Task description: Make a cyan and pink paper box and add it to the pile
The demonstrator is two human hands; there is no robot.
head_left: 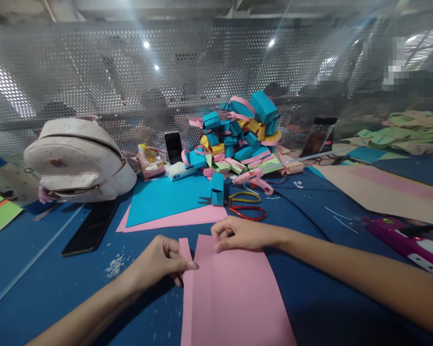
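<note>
A pink paper sheet lies in front of me on the blue table. Along its left side runs a narrow pink strip, split from the sheet at the top; lower down the two meet. My left hand is closed, pinching the strip between thumb and fingers. At the sheet's far edge my right hand is closed on the paper, thumb on top and fingers curled. Just beyond it lie scissors with one yellow and one red handle, a small blue paper box over their blades.
Behind stands a heap of folded paper pieces, with a pink glue gun before it. Blue sheets, a black phone and a white backpack are at left. A purple power strip lies at right.
</note>
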